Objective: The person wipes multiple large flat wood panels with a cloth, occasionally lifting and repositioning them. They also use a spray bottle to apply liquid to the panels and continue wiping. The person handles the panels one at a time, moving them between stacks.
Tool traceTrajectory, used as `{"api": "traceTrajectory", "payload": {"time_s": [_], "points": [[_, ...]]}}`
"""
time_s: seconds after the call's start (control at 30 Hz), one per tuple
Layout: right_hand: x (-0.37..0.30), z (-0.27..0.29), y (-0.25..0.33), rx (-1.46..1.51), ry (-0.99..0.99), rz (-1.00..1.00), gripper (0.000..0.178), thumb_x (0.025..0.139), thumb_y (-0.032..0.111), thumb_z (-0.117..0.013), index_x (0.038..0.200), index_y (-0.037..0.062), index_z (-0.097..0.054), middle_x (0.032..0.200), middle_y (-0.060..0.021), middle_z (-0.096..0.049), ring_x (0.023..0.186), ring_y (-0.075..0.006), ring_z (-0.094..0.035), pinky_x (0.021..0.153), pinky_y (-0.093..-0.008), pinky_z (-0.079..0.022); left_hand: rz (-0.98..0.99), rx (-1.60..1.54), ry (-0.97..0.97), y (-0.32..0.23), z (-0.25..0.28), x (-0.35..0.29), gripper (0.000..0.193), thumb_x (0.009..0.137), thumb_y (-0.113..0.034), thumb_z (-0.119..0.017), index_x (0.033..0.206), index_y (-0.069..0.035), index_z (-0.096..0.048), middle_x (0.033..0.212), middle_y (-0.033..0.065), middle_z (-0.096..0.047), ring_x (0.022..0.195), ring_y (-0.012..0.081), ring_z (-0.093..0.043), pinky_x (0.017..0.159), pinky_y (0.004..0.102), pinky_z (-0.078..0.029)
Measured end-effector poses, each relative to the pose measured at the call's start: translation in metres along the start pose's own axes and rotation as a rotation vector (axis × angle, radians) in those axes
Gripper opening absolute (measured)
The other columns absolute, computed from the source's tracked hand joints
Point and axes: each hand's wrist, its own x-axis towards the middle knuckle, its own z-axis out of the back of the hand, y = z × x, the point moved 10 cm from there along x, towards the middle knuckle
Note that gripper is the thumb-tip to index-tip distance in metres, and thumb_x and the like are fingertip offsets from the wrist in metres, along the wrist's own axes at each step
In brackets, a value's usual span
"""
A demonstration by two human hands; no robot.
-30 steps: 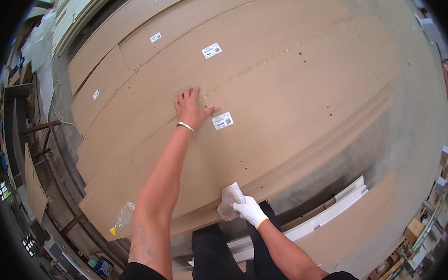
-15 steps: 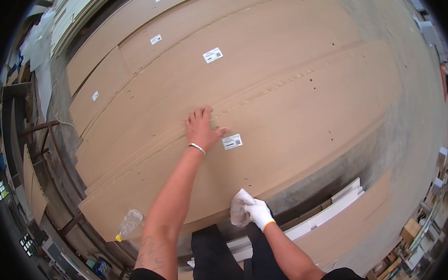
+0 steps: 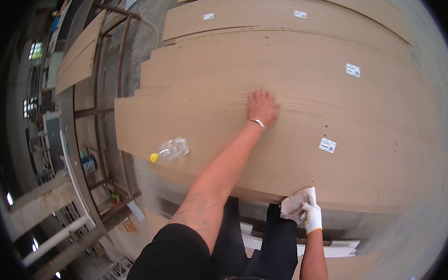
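Note:
My left hand (image 3: 263, 107), bare with a bracelet at the wrist, rests palm down on the stacked brown boards. Its fingers are stretched out and lie across the stepped edge between the near panel (image 3: 265, 158) and the one behind it. My right hand (image 3: 312, 217) wears a white knit glove and grips a pale, pinkish-white rag (image 3: 296, 204) at the near panel's front edge. On that panel a white label (image 3: 327, 145) is stuck beyond the rag. To the left, a clear plastic bottle (image 3: 174, 149) with a yellow cap lies on its side.
More brown panels (image 3: 278, 8) lie stepped behind, some labelled. A rusty metal frame (image 3: 121, 59) stands at the left, with a brown sheet (image 3: 82, 53) next to it. White strips (image 3: 336, 249) lie low beside my legs, below the near panel's edge.
The view has swung to the left. My left hand has slid left along the boards, away from the near label. My right hand still holds the rag by the front edge.

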Motion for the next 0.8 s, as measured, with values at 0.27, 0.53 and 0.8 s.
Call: {"api": "traceTrajectory", "payload": {"time_s": [0.27,0.53,0.8], "points": [[-0.004,-0.003,-0.007,0.181,0.000,0.027,0.072,0.084,-0.004,-0.053,0.154,0.0116,-0.041,0.080,-0.0078,-0.061,0.034,-0.0142,-0.038,0.032,-0.0293,-0.032,0.047,-0.203,0.058,0.004,0.012,-0.014,0.038,0.099,-0.036,-0.053,0.118,-0.005,-0.061,0.119,0.0144,-0.055,0.122,0.0299,-0.047,0.115,0.0485,-0.029],[-0.017,-0.018,-0.018,0.015,0.035,-0.141,0.051,0.086,0.002,-0.059,0.135,0.0114,-0.051,0.059,-0.0027,-0.049,0.033,-0.0158,-0.037,0.032,-0.0318,-0.030,0.032,-0.296,0.032,0.007,0.004,-0.078,0.056,0.093,-0.027,-0.061,0.143,-0.004,-0.048,0.149,0.0184,-0.042,0.145,0.0351,-0.031,0.125,0.0553,-0.015],[-0.056,-0.121,0.022,0.123,0.200,0.054,0.055,0.088,0.007,-0.069,0.136,0.0088,-0.042,0.069,-0.0042,-0.052,0.038,-0.0137,-0.039,0.036,-0.0295,-0.033,0.595,-0.578,0.094,0.121,0.004,-0.366,0.074,0.078,-0.008,-0.068,0.147,-0.001,-0.042,0.156,0.0215,-0.036,0.147,0.0400,-0.030,0.122,0.0550,-0.022]]}}
